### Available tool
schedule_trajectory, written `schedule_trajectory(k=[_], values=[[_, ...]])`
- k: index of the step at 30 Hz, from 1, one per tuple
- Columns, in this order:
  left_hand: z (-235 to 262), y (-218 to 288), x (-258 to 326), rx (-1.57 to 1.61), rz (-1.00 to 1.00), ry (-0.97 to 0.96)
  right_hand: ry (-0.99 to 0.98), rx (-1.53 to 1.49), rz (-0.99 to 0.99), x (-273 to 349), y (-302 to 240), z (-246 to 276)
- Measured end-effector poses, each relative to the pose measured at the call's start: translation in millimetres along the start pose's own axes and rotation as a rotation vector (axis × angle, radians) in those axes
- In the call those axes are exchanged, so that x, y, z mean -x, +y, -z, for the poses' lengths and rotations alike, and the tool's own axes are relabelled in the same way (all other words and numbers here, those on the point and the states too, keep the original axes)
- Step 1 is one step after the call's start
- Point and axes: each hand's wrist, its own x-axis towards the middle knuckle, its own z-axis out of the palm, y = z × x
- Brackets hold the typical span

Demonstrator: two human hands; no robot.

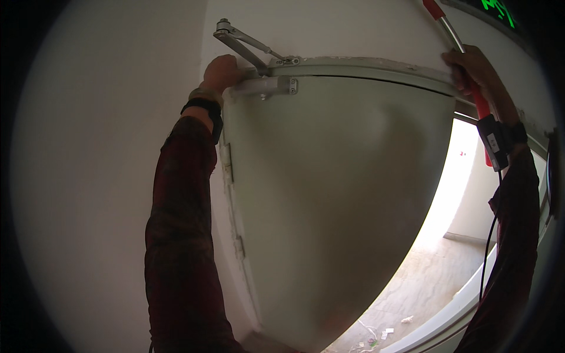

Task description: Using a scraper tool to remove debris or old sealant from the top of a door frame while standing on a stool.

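Note:
My left hand (pixel 223 72) is raised to the upper hinge-side corner of a pale grey-green door (pixel 329 170). Its fingers are curled closed at the left end of a silver door closer (pixel 265 86); what they hold there is hidden. Above that hand, the closer's jointed arm (pixel 241 48) sticks out and runs back to a bracket on the frame. My right hand (pixel 474 73) is up at the far right, closed round a long tool (pixel 450 32) with red ends and a bare metal shaft. I cannot tell the tool's exact kind.
The door frame (pixel 376 67) has chipped, rough plaster along its top. A plain wall (pixel 106 176) stands close on the left. Past the door's right edge, a bright opening shows a pale floor (pixel 424 276) with scraps on it. A dark sign with green lettering (pixel 500 12) hangs top right.

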Motion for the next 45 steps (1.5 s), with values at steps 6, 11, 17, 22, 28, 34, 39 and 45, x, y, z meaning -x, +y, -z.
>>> schedule_trajectory(k=[6,11,17,22,28,34,39,45], values=[[-13,-2,-11,-0.108,-0.274,0.152,-0.006,0.017,0.032,2,1,4],[-20,-26,-25,-0.263,-0.372,0.208,0.026,0.07,0.029,-2,2,1],[-21,-80,2,-0.348,0.065,0.149,0.023,0.057,-0.003,-3,8,3],[-29,-107,28,-0.343,0.252,0.143,0.048,0.019,0.047,4,-3,-6],[-34,-40,4,0.195,0.098,0.275,0.019,0.054,0.017,3,-3,0],[-42,-39,6,0.054,0.144,0.191,0.034,0.043,0.039,4,0,0],[-46,-33,4,-0.24,-0.173,0.373,0.042,0.094,0.051,6,-1,-1],[-49,-64,-14,0.051,0.266,0.518,0.002,0.05,0.062,-1,5,3]])
